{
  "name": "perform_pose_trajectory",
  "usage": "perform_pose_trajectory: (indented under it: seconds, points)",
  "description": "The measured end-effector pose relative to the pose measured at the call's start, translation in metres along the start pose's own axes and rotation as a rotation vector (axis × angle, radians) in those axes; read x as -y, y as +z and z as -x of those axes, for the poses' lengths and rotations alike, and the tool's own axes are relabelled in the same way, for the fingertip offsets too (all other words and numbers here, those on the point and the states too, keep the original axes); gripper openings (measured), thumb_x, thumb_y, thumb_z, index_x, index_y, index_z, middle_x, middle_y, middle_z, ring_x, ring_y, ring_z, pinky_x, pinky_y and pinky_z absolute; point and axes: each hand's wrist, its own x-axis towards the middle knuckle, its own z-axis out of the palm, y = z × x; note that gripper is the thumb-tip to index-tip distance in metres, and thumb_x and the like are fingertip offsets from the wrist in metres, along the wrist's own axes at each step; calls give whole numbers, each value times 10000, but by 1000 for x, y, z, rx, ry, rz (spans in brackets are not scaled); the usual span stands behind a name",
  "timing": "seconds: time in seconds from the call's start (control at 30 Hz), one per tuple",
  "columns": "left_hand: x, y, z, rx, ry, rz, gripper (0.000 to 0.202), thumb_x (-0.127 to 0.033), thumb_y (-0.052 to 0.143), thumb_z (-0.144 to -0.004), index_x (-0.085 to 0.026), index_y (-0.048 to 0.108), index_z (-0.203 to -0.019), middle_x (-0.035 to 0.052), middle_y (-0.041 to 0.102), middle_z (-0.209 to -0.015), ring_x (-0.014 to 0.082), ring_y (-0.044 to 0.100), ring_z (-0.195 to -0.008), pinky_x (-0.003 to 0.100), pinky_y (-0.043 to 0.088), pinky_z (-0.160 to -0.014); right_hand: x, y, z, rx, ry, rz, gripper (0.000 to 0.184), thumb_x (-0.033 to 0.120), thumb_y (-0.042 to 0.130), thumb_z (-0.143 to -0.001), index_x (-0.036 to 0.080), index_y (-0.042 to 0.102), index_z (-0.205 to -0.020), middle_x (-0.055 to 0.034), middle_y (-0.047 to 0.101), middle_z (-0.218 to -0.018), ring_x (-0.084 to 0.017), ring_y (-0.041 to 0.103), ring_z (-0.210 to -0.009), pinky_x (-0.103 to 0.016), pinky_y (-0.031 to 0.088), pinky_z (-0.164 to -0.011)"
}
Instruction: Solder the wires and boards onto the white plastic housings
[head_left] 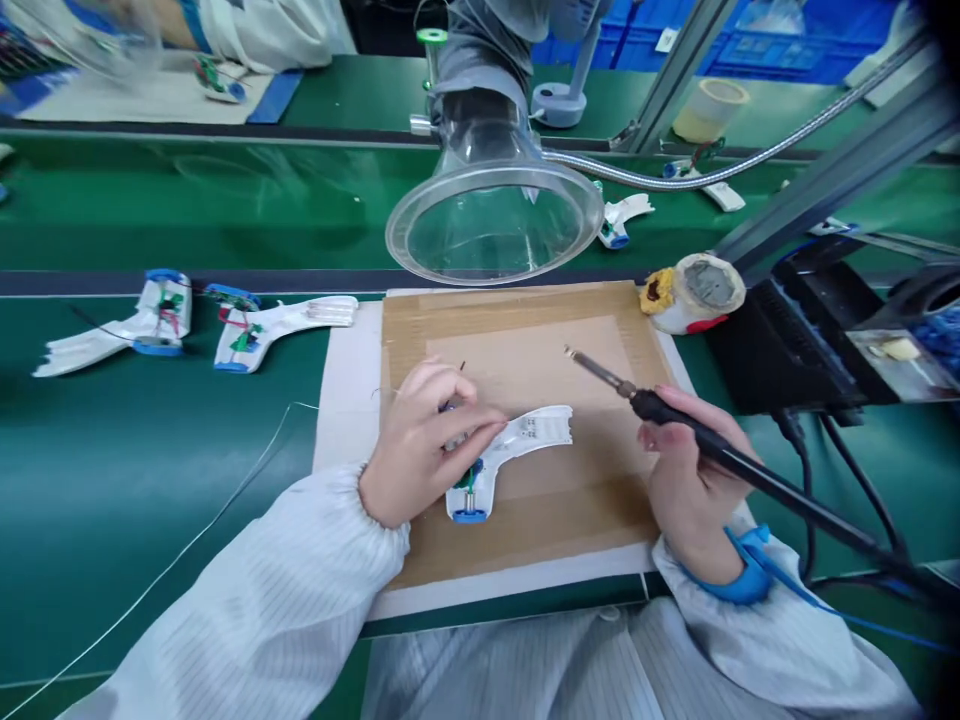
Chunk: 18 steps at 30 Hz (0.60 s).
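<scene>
A white plastic housing [517,440] with a green circuit board and a blue end piece lies on a brown cardboard pad [525,340], near the middle and toward the seated person, its blue end pointing at them and its flat arm reaching right. The person's left hand [427,445] comes in from the left, the forearm angled across the bench in a white striped smock sleeve [255,590]. That hand arches over the housing with its fingers [480,420] close together and curled down, clamped on the narrow neck just above the green board; the fingers hide part of what is there. The right hand [690,460] stands on its edge at the right of the pad, wrist low, with a blue wrist strap [742,570] around the cuff. Its fingers are wrapped together around the black handle of a soldering iron [712,450], gripping it like a pen, and the cord runs back past the wrist. The iron's metal tip [574,352] points up and left above the cardboard, near the housing but not touching it. Two similar white housings [161,325] [281,325] lie on the green bench mat [150,480] to the left, and a clear fume hood [491,225] hangs just beyond the pad.
</scene>
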Motion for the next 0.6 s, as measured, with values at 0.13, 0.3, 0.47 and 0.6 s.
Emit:
perform_pose_trajectory:
  seconds: [0.13, 0.3, 0.47, 0.6]
  points:
    - [1, 10, 12, 31, -19, -30, 112, -167, 738, -961, -229, 801, -892, 94, 659, -1130, 288, 607, -1220, 614, 437, -1190, 7, 3, 7, -13, -10, -117, 300, 447, 581, -1088, 250, 780, -979, -21, 735, -794, -162, 629, -558, -317, 495, -508]
    - [2, 13, 10, 32, -27, -54, 128, -174, 733, -959, -244, 815, -890, 125, 597, -1418, 357, 495, -1426, 625, 468, -1168, 10, 2, 8, 163, -100, -107, 198, 347, 600, -1071, 276, 764, -986, -9, 700, -717, -196, 639, -592, -360, 514, -549]
    - [3, 18, 9, 34, -16, -89, 117, -189, 733, -963, -241, 812, -893, 127, 594, -1446, 354, 498, -1430, 627, 469, -1171, 6, 4, 8, 182, -132, -128, 147, 304, 631, -1048, 271, 771, -1016, -9, 724, -747, -182, 627, -589, -347, 496, -539]
    - [3, 19, 10, 39, -13, -102, 115, -200, 724, -969, -244, 810, -906, 115, 604, -1445, 363, 509, -1419, 630, 478, -1159, 5, 4, 8, 197, -128, -116, 140, 324, 646, -1043, 274, 772, -1009, -7, 729, -744, -182, 625, -576, -354, 504, -547]
